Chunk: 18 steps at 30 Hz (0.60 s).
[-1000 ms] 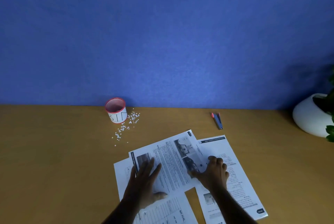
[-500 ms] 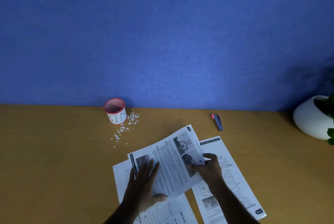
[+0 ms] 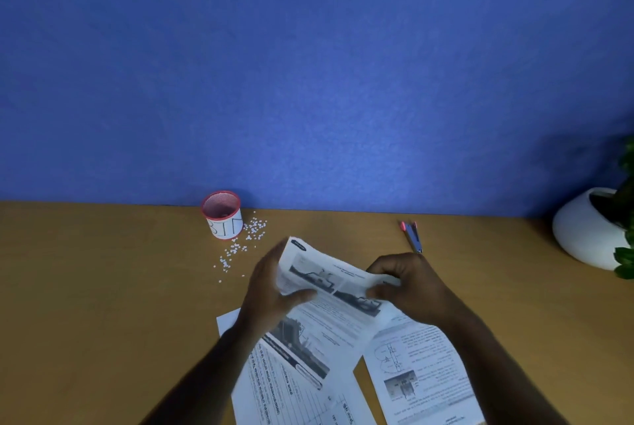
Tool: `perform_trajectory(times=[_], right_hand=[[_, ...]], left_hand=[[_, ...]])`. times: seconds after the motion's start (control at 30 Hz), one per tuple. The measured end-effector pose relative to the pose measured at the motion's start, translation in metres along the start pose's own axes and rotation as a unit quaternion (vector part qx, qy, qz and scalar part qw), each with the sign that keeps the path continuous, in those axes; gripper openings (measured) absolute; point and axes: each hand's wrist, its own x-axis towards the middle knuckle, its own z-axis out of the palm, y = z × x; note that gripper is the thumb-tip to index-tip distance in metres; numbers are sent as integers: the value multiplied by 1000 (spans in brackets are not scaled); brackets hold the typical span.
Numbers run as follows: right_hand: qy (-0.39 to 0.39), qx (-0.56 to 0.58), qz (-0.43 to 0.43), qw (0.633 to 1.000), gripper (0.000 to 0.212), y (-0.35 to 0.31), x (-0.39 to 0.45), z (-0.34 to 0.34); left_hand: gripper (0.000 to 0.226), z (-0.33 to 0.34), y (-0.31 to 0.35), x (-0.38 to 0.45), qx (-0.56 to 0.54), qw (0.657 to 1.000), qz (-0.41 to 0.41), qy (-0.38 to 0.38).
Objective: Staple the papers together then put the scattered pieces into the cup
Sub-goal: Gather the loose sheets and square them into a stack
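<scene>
A printed sheet (image 3: 329, 301) with photos is lifted off the wooden desk, held by both hands. My left hand (image 3: 271, 291) grips its left edge, thumb on top. My right hand (image 3: 408, 284) pinches its right edge. Two more printed sheets lie flat on the desk: one (image 3: 295, 393) beneath my left forearm, the other (image 3: 425, 373) at the lower right. A red-rimmed cup (image 3: 223, 215) marked "BIN" stands near the wall. Small white pieces (image 3: 247, 239) are scattered to the right of the cup. A blue and red stapler (image 3: 411, 236) lies behind my right hand.
A white round plant pot (image 3: 586, 229) with green leaves stands at the desk's right end. A blue wall (image 3: 308, 81) runs along the back of the wooden desk (image 3: 103, 287).
The top sheet has come up off the desk. My left hand went from pressing flat on it to gripping its left edge, and my right hand has risen with the right edge.
</scene>
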Motion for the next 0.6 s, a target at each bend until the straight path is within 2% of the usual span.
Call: perform_trajectory(times=[0.07,0.17,0.23,0.3,0.37,0.4,0.43,0.5,0.6], right_hand=[[10,2,-15,1000,27,-9,2,-7],[60,3,-17,998,20,-12,7,-6],[125,-19,-18,992,25,-9,9,2],[235,-47,-19,971,45,-1,10,15],[320,9,29,947,71,15,9,32],[338,52,76,937,78,23,6,40],[330,85,130,931,80,32,4,50],[238,86,227,940,80,51,-4,77],[83,-19,271,959,83,69,-18,120]], left_hand=[[55,-6,8,0,-32,999,-17,-1],[49,-12,7,-3,-54,998,-17,30],[48,-15,7,-6,-52,996,-13,69],[40,-18,8,-8,-65,992,-23,104],[28,-24,6,-8,-75,987,-39,140],[25,-28,5,-7,-75,983,-46,162],[23,-33,4,-7,-73,979,-52,183],[20,-42,3,-7,-74,971,-57,221],[21,-54,3,-9,-73,961,-64,257]])
